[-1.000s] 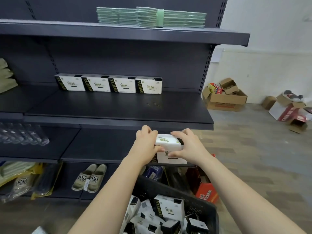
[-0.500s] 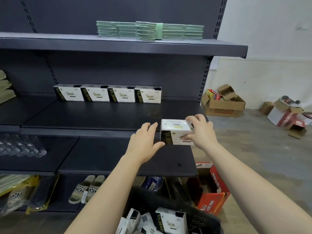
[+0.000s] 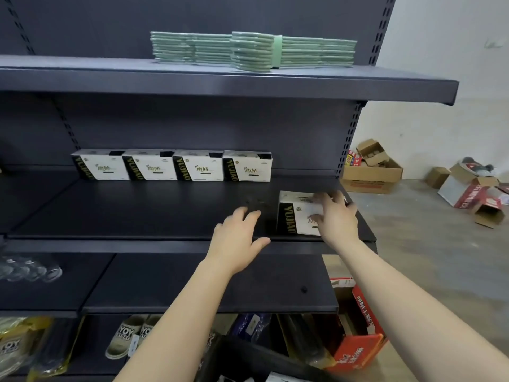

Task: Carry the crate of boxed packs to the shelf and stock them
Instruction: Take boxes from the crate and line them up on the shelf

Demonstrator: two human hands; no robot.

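Boxed pack (image 3: 292, 213) noted upright at right end of middle shelf (image 3: 137, 210), close to front edge, black lettered side facing left. Gripped by right hand (image 3: 337, 220): fingers curled over top, thumb on white front face, hand covering right half of pack; detail blurred. Left hand (image 3: 238, 238) open, fingers spread and relaxed, held over shelf front edge just left of pack, apart from it. Row of four matching packs (image 3: 170, 166) standing side by side at back of same shelf, well apart from held pack. Dark crate (image 3: 248, 359) partly visible at bottom edge, below both forearms. Green bundled stack (image 3: 253, 51) on upper shelf. Cardboard boxes (image 3: 371, 173) on floor at right.
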